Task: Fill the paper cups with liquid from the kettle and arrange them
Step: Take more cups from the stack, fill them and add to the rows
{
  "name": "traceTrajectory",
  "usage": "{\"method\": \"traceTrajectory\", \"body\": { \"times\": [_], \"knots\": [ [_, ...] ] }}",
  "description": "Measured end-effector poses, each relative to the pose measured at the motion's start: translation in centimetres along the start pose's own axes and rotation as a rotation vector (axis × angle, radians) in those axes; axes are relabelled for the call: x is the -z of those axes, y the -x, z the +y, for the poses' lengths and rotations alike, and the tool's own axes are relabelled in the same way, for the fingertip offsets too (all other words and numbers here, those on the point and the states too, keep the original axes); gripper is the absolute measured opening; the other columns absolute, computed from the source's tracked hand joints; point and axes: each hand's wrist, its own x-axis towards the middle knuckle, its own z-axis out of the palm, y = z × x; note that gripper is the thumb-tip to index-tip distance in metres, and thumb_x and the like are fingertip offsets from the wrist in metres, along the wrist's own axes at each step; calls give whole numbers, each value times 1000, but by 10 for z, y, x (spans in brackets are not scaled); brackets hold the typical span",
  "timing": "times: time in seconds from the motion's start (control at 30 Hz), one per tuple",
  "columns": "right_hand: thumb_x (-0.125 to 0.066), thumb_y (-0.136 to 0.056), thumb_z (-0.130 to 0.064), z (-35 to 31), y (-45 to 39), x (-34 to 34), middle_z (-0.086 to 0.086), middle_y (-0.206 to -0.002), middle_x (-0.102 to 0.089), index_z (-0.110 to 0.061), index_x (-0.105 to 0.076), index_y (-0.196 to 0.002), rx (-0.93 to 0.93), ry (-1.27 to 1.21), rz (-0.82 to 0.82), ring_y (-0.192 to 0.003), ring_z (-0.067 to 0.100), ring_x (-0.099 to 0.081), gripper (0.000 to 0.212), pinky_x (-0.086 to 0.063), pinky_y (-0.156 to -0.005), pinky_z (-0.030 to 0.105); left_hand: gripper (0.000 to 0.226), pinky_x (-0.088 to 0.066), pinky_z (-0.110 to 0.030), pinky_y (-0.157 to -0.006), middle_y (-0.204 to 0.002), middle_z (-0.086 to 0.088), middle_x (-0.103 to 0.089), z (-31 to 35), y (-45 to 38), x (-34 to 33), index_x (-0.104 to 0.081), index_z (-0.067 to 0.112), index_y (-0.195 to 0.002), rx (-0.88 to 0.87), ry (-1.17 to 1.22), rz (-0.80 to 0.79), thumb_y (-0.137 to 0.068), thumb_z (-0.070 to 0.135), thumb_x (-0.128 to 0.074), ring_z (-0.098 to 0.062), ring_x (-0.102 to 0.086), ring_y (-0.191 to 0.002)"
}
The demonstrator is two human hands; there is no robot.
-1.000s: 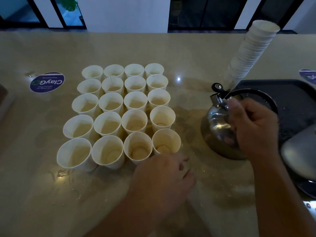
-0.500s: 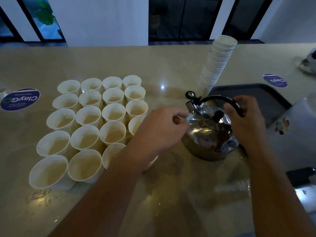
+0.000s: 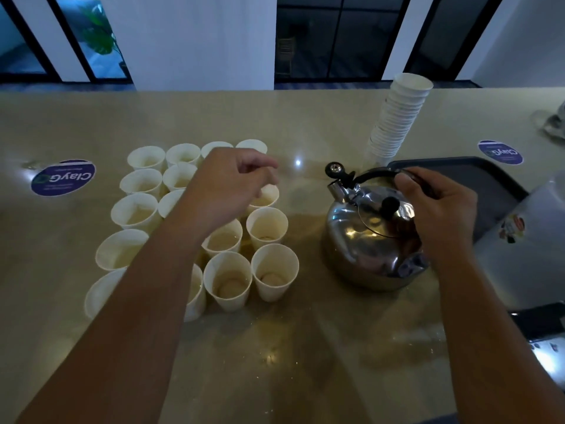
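Kettle: The shiny metal kettle point(image 3: 371, 240) stood on the tan counter point(image 3: 290, 347), just to the right of the cups. Its spout pointed away and to the left, with a small black cap tipped up above it. The lid was on, with a black knob in the middle.

Right hand: The right hand point(image 3: 440, 209) was over the kettle. Its fingers were curled round the black handle point(image 3: 374, 175) and gripped it near the top. The kettle's bottom sat on the counter.

Left hand: The left hand point(image 3: 226, 182) was up in the air over the far rows of cups. Its fingers were curled in loosely, with the thumb close to the first finger. It held nothing that could be seen.

Paper cups: The white paper cups point(image 3: 274, 270) stood upright in neat rows, side by side and close together. The left arm hid some of them. The near ones had a little pale liquid at the bottom.

Stack of cups: A tall stack of cups point(image 3: 397, 117) leaned a bit behind the kettle.

Tray: A dark tray point(image 3: 477, 179) lay to the right of the kettle, behind the right hand.

Stickers: One round blue sticker point(image 3: 63, 177) was on the counter left of the cups, and another sticker point(image 3: 500, 152) was far right.
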Motion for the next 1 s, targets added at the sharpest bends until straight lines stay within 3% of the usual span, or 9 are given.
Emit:
{"method": "traceTrajectory", "body": {
  "times": [0.13, 0.27, 0.43, 0.73, 0.9, 1.0],
  "knots": [
    [-78, -87, -24, -32, -1, -3, -22, -81, -74, -37, -75, -97, 105, -11, -107, -80, 1, -70, 16, -52, -75, 13, 21, -47, -22, -72, -88, 14, -75, 0, -6, 10, -76, 33, -102, 12, 29, 20, -93, 22, -60, -1, -66, -71],
    [-78, -86, -26, -52, -4, -9, -14, -86, -76, -34, -76, -99, 138, 11, -227, -86, 8, -72, 16, -54, -75, 15, 29, -47, -18, -68, -91, 18, -75, 5, -9, 14, -74, 30, -107, -18, 0, 3, -98, 13, -53, -1, -68, -74],
    [-80, -84, -27, -67, -5, -18, -11, -88, -77, -34, -77, -94, 164, 25, -381, -88, 11, -73, 13, -61, -80, 30, 27, -46, -11, -61, -89, 22, -74, 2, -8, 9, -75, 31, -107, -12, -53, -123, -98, 15, -54, 4, -67, -74],
    [-79, -83, -29, -87, -5, -35, -23, -82, -71, -44, -70, -89, 316, 174, -554, -82, -6, -68, 19, -49, -71, 5, 17, -49, -29, -83, -84, 13, -75, -12, -4, 3, -76, 37, -106, 35, -65, -161, -91, 35, -68, 1, -67, -83],
    [-80, -83, -32, -97, -9, -41, -25, -85, -69, -36, -73, -100, 353, 247, -580, -84, -8, -67, 19, -48, -72, 3, 17, -44, -23, -74, -83, 8, -76, -10, 0, 4, -77, 34, -103, 31, -32, -186, -93, 28, -65, -1, -68, -83],
    [-80, -83, -32, -102, -11, -43, -31, -86, -65, -40, -70, -99, 363, 273, -603, -85, -14, -65, 20, -46, -72, 0, 18, -42, -20, -69, -85, 7, -76, -10, 0, 5, -77, 30, -105, 35, -16, -190, -94, 25, -63, 0, -68, -80]
  ]
}}
